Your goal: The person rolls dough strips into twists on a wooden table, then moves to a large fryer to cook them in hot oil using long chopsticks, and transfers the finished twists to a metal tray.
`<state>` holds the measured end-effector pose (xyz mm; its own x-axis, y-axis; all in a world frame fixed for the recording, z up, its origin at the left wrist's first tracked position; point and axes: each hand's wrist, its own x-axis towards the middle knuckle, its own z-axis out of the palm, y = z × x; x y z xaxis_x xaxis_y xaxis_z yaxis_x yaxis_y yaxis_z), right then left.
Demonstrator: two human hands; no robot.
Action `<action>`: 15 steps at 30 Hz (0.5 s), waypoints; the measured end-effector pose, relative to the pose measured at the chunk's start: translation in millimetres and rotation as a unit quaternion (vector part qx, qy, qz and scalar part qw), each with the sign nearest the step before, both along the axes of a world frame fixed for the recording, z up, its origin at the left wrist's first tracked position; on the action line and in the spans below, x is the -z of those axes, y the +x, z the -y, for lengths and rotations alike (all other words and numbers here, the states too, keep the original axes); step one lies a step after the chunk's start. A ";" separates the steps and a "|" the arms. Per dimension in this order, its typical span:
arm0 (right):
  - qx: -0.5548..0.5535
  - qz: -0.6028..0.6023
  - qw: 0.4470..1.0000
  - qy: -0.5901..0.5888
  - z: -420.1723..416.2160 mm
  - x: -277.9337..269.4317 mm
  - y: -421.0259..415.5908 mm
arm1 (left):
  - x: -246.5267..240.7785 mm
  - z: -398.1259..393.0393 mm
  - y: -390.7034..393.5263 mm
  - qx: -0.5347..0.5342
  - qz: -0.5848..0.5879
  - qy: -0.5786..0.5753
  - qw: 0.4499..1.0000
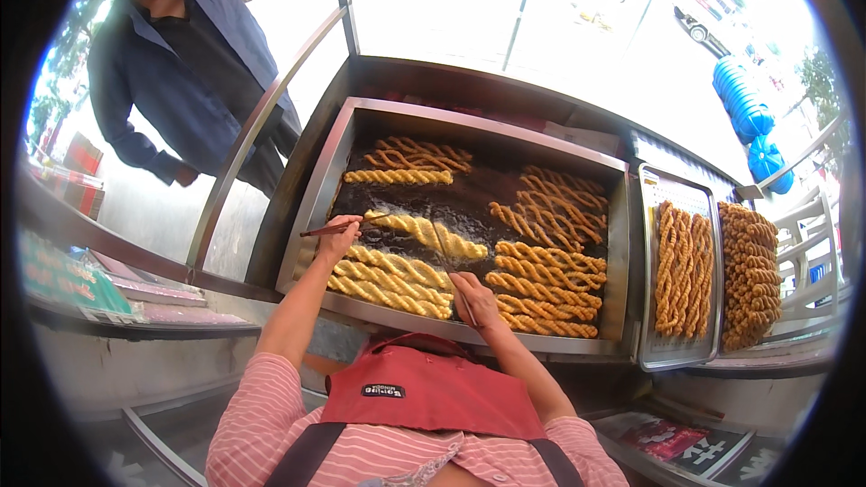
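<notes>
My left hand (340, 238) grips a dark wooden stick (312, 233), its tip at the left end of a pale twisted dough strip (425, 230). My right hand (475, 299) holds another thin stick (468, 312) that reaches up to the same strip near its right half. The strip floats in dark bubbling oil inside a wide metal fryer (626, 250). Just below it lie several pale yellow twists (389, 284). Golden twists (548, 281) float at the lower right, and browner ones (551, 206) sit above them. Another pale twist (398, 177) is at the upper left.
Right of the fryer stands a metal tray (646, 325) with fried twists (683, 270). Beyond it is a tall stack of fried twists (749, 277). A metal rail (264, 108) runs at the left, with a person in a dark jacket (183, 61) behind it.
</notes>
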<state>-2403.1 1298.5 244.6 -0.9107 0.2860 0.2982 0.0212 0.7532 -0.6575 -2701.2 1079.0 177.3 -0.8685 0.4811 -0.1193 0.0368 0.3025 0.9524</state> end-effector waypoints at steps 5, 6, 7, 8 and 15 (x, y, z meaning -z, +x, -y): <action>0.034 0.030 0.999 0.012 -20.6 22.9 16.7 | 1.5 3.9 -5.8 -0.044 -0.138 -0.061 0.988; 0.037 0.032 0.999 0.019 -25.0 18.9 24.7 | 3.5 9.7 -8.3 -0.056 -0.164 -0.070 0.982; 0.045 0.022 0.998 0.023 -28.5 15.8 32.3 | 4.2 14.3 -9.7 -0.067 -0.190 -0.080 0.976; 0.052 0.011 0.998 0.027 -31.7 13.6 39.5 | 4.7 18.0 -11.8 -0.073 -0.223 -0.110 0.966; 0.126 -0.083 0.978 -0.147 -37.5 17.3 56.4 | -0.3 17.4 -14.5 -0.168 -0.049 -0.053 0.983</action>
